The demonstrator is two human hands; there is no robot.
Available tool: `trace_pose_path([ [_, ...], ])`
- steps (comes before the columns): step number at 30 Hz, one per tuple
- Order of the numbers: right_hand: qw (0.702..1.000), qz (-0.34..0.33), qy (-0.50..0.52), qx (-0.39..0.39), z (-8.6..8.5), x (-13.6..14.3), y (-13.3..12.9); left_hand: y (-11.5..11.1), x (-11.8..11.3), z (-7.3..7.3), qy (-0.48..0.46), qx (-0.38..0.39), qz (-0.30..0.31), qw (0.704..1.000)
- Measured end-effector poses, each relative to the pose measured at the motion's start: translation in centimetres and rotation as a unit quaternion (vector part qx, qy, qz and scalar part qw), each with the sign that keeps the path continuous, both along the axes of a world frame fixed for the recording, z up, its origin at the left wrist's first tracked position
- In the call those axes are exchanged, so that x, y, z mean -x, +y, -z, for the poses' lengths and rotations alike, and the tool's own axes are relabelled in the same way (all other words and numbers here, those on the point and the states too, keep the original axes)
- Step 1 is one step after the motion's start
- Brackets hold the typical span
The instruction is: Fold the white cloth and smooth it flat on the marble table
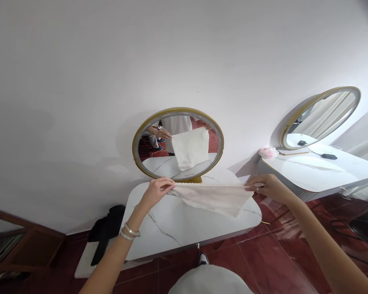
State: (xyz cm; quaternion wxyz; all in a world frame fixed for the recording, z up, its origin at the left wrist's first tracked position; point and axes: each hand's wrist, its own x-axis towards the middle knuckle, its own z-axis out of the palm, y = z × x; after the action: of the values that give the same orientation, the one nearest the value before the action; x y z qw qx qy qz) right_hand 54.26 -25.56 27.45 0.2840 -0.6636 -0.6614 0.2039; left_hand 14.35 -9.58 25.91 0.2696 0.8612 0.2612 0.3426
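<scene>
A white cloth (pixel 214 198) with a scalloped edge hangs stretched between my two hands, above a white marble-patterned table (pixel 171 228). My left hand (pixel 161 190) pinches its upper left corner between thumb and fingers. At the other end, my right hand (pixel 263 187) grips the upper right corner the same way. The top edge is pulled nearly straight, while the lower edge sags over the tabletop. Just behind the cloth stands a round gold-framed mirror (pixel 178 147), in which the cloth and parts of both hands are reflected.
To the right is a second white table (pixel 313 175) with another round mirror (pixel 325 116), a pink-and-white packet (pixel 268 152) and a black adapter (pixel 329 156). A black item (pixel 107 224) lies at the left near the wall. A wooden cabinet (pixel 33 245) stands far left on red tiles.
</scene>
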Motion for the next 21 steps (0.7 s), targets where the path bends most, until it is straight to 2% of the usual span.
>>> trace_pose_path([
  [3,1.000,-0.002,0.015,0.006,-1.3,0.1,-0.8,-0.4,0.5,-2.2,0.000,0.032,0.002,0.999],
  [6,0.999,-0.019,0.034,0.014,-2.0,0.6,-2.2,-1.3,1.2,-3.9,0.049,0.088,0.027,0.994],
  [9,0.999,-0.007,0.038,0.008,-2.4,1.3,-4.5,-2.7,2.0,-4.9,0.097,0.146,0.064,0.982],
  [13,0.997,-0.006,0.063,0.034,-2.2,1.6,-8.5,-5.4,2.7,-5.4,0.115,0.216,0.118,0.962],
  [17,0.996,-0.004,0.078,0.049,-1.3,0.7,-11.2,-7.3,2.2,-4.7,0.145,0.235,0.167,0.946],
  [19,0.996,0.024,0.059,0.054,-0.5,-0.2,-11.2,-7.6,1.1,-3.3,0.154,0.229,0.162,0.948],
  [21,0.995,0.053,0.037,0.072,0.9,-1.6,-10.2,-7.3,-0.8,-1.0,0.160,0.198,0.144,0.956],
])
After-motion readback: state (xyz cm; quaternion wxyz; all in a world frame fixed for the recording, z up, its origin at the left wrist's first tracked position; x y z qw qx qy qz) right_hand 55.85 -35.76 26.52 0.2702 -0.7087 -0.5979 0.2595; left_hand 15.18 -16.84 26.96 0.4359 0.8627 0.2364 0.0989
